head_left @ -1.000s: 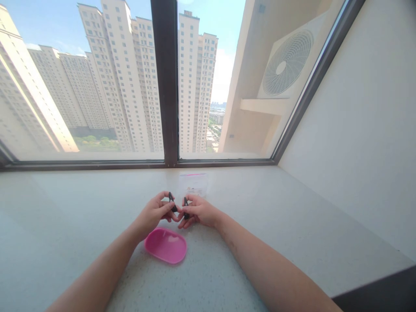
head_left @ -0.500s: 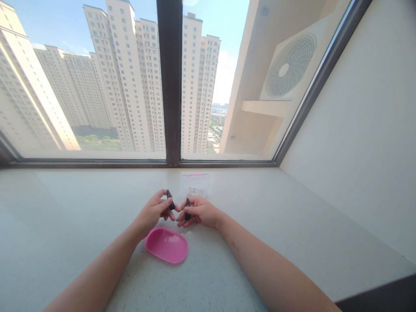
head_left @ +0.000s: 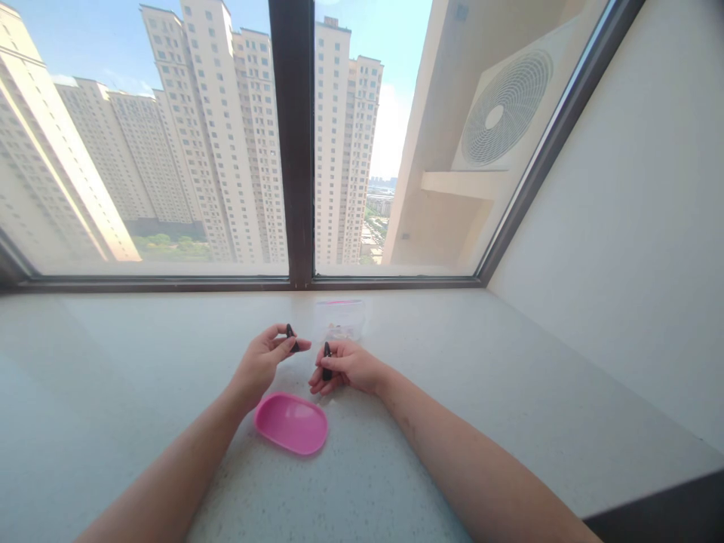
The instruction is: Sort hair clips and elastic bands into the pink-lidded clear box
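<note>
Between thumb and fingers, my left hand [head_left: 265, 354] pinches a small black tapered hair clip [head_left: 292, 338]. My right hand [head_left: 351, 366] grips a second black hair clip [head_left: 326, 362], held nearly upright with its narrow end up. The hands are a short way apart over the sill, their fingertips facing each other. On the near side of them lies a shallow pink oval dish [head_left: 291, 424] with nothing visible in it. Just beyond my right hand rests a clear zip bag [head_left: 340, 313] with small pieces in it, too small to make out.
A pale speckled windowsill [head_left: 480, 377] holds everything. At its back stands a window with a dark frame [head_left: 299, 151], and a white wall [head_left: 639, 188] rises on the right. Behind the glass are tall buildings and an air-conditioner unit [head_left: 498, 113].
My left hand has drawn away from the right, up and slightly left, with its hair clip. The fingertips, close together before, now have a gap. My right hand has barely moved.
</note>
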Tool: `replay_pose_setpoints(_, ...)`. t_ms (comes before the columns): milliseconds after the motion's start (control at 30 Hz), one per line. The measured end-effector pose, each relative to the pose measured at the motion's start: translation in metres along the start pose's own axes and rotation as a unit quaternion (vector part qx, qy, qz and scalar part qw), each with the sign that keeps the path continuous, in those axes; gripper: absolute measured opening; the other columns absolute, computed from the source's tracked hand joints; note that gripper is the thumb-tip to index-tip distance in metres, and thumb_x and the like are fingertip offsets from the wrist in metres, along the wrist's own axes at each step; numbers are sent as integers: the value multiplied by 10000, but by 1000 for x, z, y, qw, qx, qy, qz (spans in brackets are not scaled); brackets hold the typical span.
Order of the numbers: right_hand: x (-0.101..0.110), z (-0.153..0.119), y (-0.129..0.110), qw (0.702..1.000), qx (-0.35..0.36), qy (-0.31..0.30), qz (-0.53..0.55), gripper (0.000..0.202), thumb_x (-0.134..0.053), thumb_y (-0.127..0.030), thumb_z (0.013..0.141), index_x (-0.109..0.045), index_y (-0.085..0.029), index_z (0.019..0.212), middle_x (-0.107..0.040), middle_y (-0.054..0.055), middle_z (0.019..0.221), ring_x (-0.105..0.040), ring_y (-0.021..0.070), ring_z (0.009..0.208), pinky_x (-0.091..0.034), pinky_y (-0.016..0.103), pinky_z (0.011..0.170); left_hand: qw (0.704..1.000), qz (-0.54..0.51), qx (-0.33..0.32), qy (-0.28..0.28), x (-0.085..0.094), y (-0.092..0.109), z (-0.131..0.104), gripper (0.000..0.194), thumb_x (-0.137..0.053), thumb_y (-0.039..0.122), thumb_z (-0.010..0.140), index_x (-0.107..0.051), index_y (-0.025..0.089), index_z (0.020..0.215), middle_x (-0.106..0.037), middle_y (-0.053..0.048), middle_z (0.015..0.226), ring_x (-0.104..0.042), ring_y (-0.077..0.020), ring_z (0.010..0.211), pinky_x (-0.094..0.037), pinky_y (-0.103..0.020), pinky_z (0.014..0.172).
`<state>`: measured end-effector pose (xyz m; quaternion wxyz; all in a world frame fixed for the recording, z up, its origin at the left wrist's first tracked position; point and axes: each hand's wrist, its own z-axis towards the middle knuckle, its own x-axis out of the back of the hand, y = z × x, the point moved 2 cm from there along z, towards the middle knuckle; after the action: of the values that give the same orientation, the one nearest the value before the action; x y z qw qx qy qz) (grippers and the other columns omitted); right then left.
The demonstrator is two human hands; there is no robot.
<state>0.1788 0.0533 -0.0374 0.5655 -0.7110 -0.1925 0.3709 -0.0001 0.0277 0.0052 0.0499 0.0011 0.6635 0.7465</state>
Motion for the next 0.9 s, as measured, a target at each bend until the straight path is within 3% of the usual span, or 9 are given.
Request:
replay_pose_setpoints(200, 0, 0, 1, 1000, 5, -1, -6, 398, -701, -419, 742, -474, -137, 909, -696, 101, 777, -702, 225, 721, -553, 274, 568, 998, 52, -21, 42, 0, 6, -1, 264, -703, 374, 705, -619, 147, 810, -720, -100, 883, -631, -242, 939, -427, -373, 911)
replay_pose_setpoints(300, -1, 0, 0, 1000, 18, 9, -8, 385, -698, -404, 747, -489, -138, 930, -697, 101, 797, -702, 225, 714, -554, 270, 557, 994, 85, -36, 53, 0, 8, -2, 256, -702, 364, 697, -648, 137, 803, -708, -84, 851, -628, -224, 886, -441, -340, 869)
replay_pose_setpoints(533, -4, -6, -6, 997, 49, 40, -52, 398, -679, -367, 770, -520, -152, 1064, -692, 97, 857, -703, 217, 690, -546, 240, 508, 999, 24, 44, -4, -6, 5, -5, 305, -667, 418, 739, -514, 178, 849, -708, -59, 825, -677, -208, 716, -502, -287, 600)
replay_pose_setpoints(700, -4, -9, -7, 997, 46, 36, -53, 390, -652, -401, 791, -492, -166, 1058, -697, 91, 816, -703, 226, 693, -539, 241, 493, 997, -23, 77, -22, -7, 2, -6, 297, -636, 410, 777, -455, 189, 859, -705, -36, 701, -698, -211, 654, -518, -278, 575)
replay_pose_setpoints(900, -6, -9, -6, 998, 42, 24, -27, 356, -624, -423, 806, -410, -196, 977, -693, 54, 772, -701, 208, 679, -552, 272, 555, 994, -1, 80, -70, -9, -2, -5, 328, -625, 434, 778, -464, 188, 923, -694, -30, 645, -685, -201, 586, -477, -229, 474)
